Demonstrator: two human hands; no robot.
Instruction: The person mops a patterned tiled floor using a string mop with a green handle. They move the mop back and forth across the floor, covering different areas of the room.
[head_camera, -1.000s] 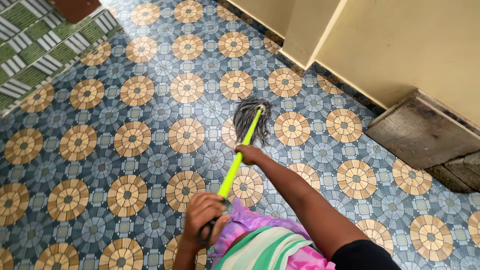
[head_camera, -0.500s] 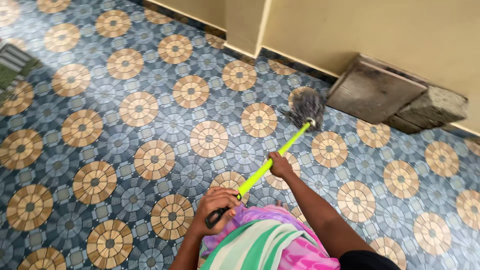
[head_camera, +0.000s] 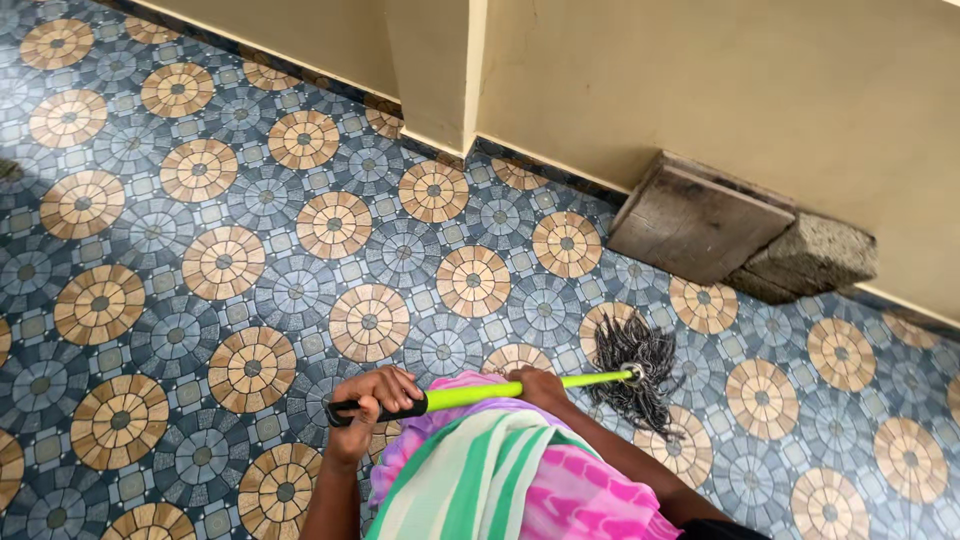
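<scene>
1. A person sweeps a mop over a patterned tile floor, seen from above; both hands grip the handle.

2. The left hand is clenched round the black grip at the handle's left end, fingers curled over the top.

3. The right hand is closed round the green shaft further right, about midway between the grip and the head; its fingertips are hidden under the shaft.

4. The long axis runs almost level across the view, from the black grip at left to the mop head at right, rising slightly toward the right.

5. The grey strands of the head lie spread on the floor, right of both hands and well apart from the left hand. The right hand is the nearer of the two.

6. Beyond the head, further off and to the right, a flat slab and a rough block lean at the foot of the cream wall; the strands lie near them but do not touch.

7. A pink and green striped garment fills the near edge, just below the shaft.
</scene>
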